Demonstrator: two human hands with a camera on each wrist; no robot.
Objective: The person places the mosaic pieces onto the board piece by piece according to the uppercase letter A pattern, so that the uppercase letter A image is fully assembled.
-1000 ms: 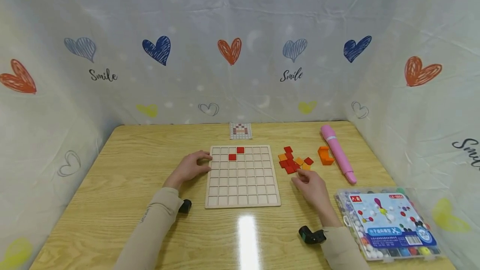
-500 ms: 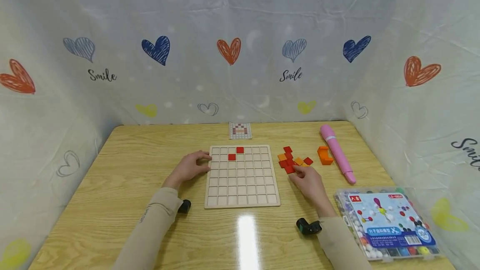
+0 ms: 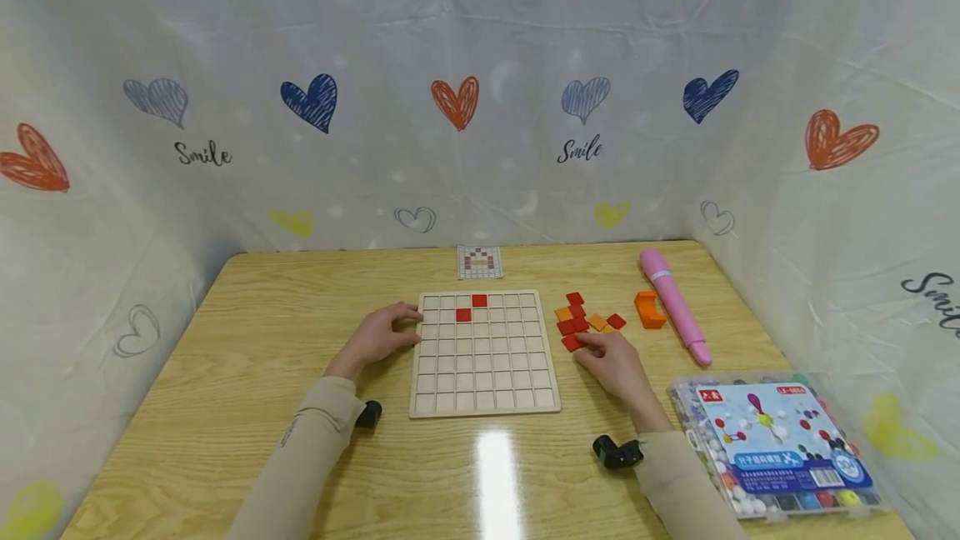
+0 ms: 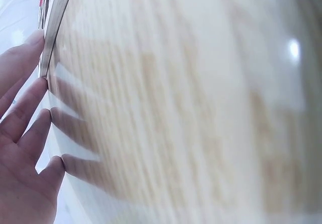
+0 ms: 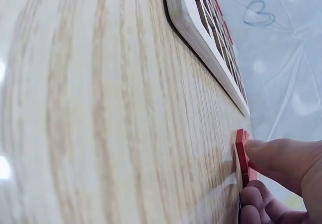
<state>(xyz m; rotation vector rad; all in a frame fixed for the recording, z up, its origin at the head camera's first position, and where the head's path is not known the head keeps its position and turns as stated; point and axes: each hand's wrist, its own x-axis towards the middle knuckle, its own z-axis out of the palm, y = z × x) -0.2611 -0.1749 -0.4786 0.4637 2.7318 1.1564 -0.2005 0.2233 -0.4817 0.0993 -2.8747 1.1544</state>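
I had the right hand (image 3: 617, 363) at the front of a cluster of loose tiles (image 3: 579, 324), towards the bench's (image 3: 277, 298) right edge, its grip pinching a red tile (image 3: 572, 343) between thumb and curled fingers (whether the tile was clear of the wood, I couldn't tell). The left hand (image 3: 382, 334) lay at the left edge of the grid board (image 3: 483, 346), its grip spread, a fingertip touching the rim. Two tiles were seated there: a top-row red square (image 3: 479, 300) in the middle column, and a second red square (image 3: 463, 315) one row nearer, one column left. A patterned card (image 3: 479, 262) lay along the bench's back edge. The orange piece (image 3: 654, 321) sat just beside the pink stick (image 3: 678, 307) near the right edge, the plastic box (image 3: 783, 448) at the front right corner.
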